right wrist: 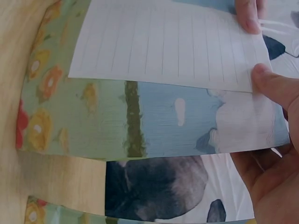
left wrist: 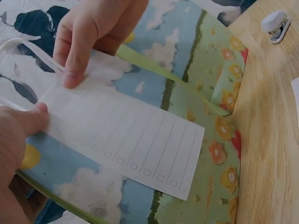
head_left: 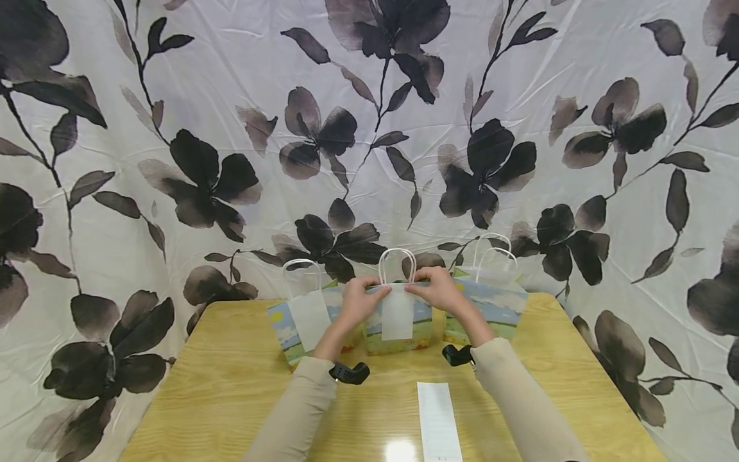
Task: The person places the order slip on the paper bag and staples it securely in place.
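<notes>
A paper gift bag (head_left: 424, 321) with a painted sky, meadow and flowers stands in the middle of the table, its white twisted handles (head_left: 397, 256) upright. Over its front hangs a lined checklist sheet (left wrist: 126, 126) with small tick boxes along one side. My left hand (head_left: 359, 300) pinches the sheet's top left corner against the bag's rim, thumb in front and fingers behind. At the top right corner my right hand (head_left: 440, 290) pinches sheet and rim the same way. Both thumbs lie flat on the paper, just below the handle.
A matching bag (head_left: 280, 324) with a white sheet (head_left: 308, 321) on it stands at left. Another bag (head_left: 496, 301) is at right, partly behind my right forearm. A loose paper strip (head_left: 439, 420) lies nearer me, and a small white stapler (left wrist: 275, 25) sits on the table.
</notes>
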The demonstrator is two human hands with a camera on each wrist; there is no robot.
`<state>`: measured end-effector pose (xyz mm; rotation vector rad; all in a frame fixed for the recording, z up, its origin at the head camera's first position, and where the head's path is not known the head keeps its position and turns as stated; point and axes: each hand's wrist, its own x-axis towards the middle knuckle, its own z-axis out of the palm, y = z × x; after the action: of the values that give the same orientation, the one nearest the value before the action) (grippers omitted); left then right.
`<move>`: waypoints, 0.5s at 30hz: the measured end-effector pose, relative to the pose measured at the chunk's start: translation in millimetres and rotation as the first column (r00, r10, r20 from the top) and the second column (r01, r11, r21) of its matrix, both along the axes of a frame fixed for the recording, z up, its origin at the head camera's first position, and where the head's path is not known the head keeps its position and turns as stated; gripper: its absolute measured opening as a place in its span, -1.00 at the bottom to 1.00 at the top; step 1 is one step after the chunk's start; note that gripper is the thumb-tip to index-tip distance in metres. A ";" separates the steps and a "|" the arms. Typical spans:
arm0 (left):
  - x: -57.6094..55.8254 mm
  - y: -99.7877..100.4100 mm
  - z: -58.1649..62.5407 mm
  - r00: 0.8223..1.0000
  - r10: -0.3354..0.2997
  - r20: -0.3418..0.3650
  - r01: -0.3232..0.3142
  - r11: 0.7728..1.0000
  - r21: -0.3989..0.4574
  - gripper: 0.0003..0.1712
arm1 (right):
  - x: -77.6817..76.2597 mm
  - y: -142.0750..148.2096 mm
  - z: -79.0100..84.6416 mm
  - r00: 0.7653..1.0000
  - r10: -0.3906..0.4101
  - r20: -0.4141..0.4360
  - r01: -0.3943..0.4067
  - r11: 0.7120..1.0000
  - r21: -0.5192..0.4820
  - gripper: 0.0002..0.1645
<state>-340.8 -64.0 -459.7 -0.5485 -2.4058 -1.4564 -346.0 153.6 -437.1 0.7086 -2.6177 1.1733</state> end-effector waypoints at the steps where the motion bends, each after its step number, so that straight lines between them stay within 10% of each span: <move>1: -0.1 -0.1 -0.4 1.000 0.010 0.008 -0.010 1.000 0.002 -0.83 | -0.3 -0.3 -0.8 1.000 -0.004 -0.002 0.004 1.000 0.003 -0.88; 15: -3.8 1.4 -8.7 0.996 -0.010 0.086 -0.002 0.991 0.135 -0.79 | 5.8 -2.8 -4.3 0.993 -0.074 0.091 0.084 0.990 -0.116 -0.85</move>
<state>-344.6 -62.6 -468.5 -0.4677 -2.3486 -1.6621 -340.2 150.8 -441.4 0.5376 -2.5913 1.3516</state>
